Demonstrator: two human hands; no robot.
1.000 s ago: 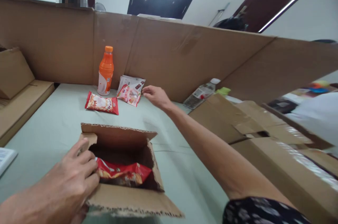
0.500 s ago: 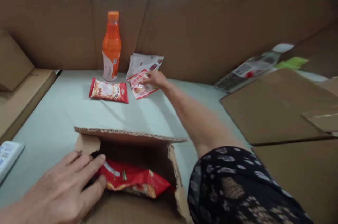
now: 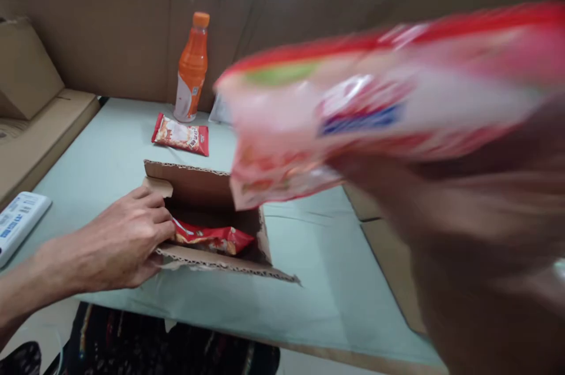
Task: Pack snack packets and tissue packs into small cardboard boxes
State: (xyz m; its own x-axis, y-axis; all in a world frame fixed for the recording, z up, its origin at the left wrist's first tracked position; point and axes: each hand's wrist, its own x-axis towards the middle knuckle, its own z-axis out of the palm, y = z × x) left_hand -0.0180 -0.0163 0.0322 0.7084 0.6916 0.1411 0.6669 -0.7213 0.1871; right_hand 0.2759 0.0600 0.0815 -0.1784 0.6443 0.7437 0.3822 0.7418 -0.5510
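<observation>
My right hand (image 3: 468, 239), blurred by motion, is raised close to the camera at the right. It grips a pink and red snack packet (image 3: 282, 122), which covers much of the view. My left hand (image 3: 126, 236) has its fingers bent over the left edge of a small open cardboard box (image 3: 198, 183). Inside that box lies a red snack bag (image 3: 216, 238), its left end near my left fingers. Behind the box, a red and cream snack packet (image 3: 180, 135) lies flat on the table.
An orange drink bottle (image 3: 192, 72) stands at the back of the pale green table (image 3: 300, 298). White paper (image 3: 219, 113) shows partly beside it. A white device (image 3: 22, 222) lies at the left edge. Larger cardboard boxes (image 3: 30, 75) stand at left, others at right.
My right hand has lifted the pink and red packet off the table and brought it up near the camera. My left hand has stayed at the box, its fingers now bent over the edge.
</observation>
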